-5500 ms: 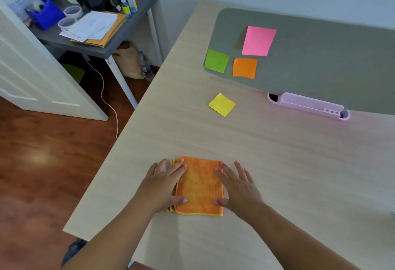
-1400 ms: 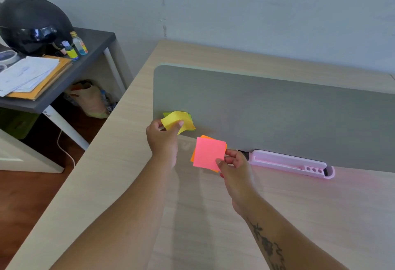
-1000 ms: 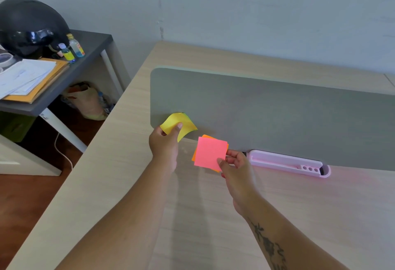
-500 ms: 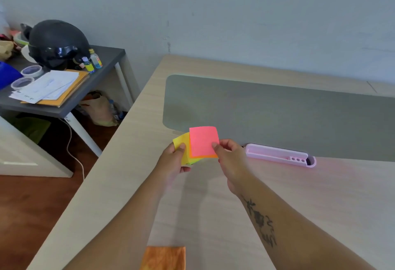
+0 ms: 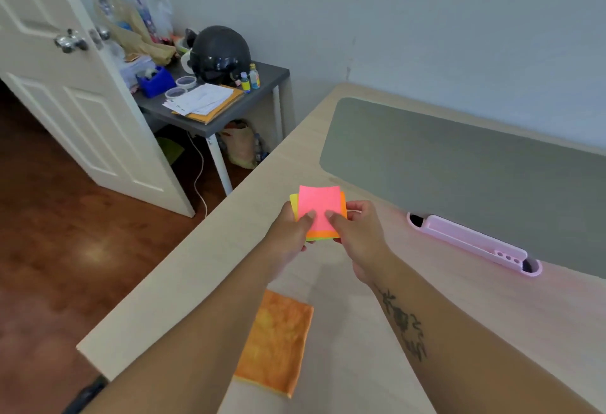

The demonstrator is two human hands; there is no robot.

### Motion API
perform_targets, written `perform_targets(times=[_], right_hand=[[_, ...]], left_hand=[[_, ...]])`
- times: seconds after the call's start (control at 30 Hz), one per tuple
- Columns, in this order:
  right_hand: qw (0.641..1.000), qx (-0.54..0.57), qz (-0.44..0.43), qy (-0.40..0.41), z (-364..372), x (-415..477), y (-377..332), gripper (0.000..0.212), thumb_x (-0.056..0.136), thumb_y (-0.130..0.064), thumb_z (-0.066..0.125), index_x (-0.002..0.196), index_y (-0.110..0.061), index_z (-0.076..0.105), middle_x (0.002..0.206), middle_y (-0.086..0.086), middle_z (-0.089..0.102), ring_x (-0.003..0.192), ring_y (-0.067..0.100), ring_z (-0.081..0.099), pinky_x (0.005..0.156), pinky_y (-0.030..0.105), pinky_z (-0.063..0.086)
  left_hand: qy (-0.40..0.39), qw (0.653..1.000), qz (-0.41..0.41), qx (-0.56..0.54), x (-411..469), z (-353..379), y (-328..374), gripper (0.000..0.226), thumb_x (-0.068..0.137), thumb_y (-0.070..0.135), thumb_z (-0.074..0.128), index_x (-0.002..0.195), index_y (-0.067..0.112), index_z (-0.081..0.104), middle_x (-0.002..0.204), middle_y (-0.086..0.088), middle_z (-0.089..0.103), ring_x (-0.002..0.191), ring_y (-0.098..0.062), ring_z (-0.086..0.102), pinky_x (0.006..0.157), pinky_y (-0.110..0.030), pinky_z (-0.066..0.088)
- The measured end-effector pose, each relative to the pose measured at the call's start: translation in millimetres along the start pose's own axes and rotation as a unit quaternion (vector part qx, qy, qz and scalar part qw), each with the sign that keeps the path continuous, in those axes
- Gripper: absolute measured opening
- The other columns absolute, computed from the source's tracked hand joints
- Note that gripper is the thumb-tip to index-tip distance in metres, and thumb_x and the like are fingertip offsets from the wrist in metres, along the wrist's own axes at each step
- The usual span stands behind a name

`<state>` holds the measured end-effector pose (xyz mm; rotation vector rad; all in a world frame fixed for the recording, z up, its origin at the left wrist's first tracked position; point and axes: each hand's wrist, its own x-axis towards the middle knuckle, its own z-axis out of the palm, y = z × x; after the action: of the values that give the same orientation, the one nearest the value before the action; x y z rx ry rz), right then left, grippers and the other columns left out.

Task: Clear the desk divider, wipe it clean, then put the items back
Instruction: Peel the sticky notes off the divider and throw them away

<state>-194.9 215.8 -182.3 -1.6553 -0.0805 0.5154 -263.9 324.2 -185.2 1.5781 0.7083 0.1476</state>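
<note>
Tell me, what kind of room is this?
Probably a study or home office: a long wooden desk with a grey divider and pink pen holder, and a side table stacked with papers beside a white door.

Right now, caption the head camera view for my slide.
Left hand and right hand pinch stacked sticky notes above the desk, orange cloth nearby.

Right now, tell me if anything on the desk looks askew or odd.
Only the sticky notes: the stack pinched between left hand and right hand is uneven, with yellow, orange and green edges poking out under the curled pink top note.
</note>
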Motion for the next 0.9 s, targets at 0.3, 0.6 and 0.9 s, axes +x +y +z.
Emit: perform_targets(times=[0.3,0.6,0.9], right_hand=[[0.981,-0.114,-0.044,-0.149,53,-64,14,0.02,0.095,-0.017,0.056,0.083,-0.007,0.068,0.074,0.007,0.059,0.069,0.02,0.05,0.067,0.034,0.043],[0.968,-0.089,-0.035,-0.232,174,-145,25,0.005,0.092,-0.022,0.065,0.09,-0.018,0.065,0.089,-0.001,0.067,0.083,0.013,0.062,0.069,0.022,0.052],[0.941,-0.112,-0.037,-0.316,309,-220,57,0.011,0.091,-0.02,0.064,0.083,-0.023,0.07,0.085,-0.001,0.07,0.084,0.015,0.064,0.071,0.025,0.051]], left_hand=[[0.211,0.976,0.013,-0.061,-89,-75,-37,0.025,0.09,0.029,0.066,0.1,0.006,0.06,0.096,-0.012,0.065,0.085,-0.02,0.058,0.066,-0.031,0.047],[0.321,0.938,0.0,-0.133,-178,-196,-87,0.019,0.085,0.021,0.073,0.097,0.008,0.067,0.097,-0.01,0.071,0.084,-0.018,0.064,0.063,-0.028,0.054],[0.391,0.894,-0.037,-0.214,-246,-321,-153,0.02,0.085,0.019,0.074,0.098,0.005,0.069,0.101,-0.016,0.071,0.094,-0.028,0.069,0.068,-0.029,0.058]])
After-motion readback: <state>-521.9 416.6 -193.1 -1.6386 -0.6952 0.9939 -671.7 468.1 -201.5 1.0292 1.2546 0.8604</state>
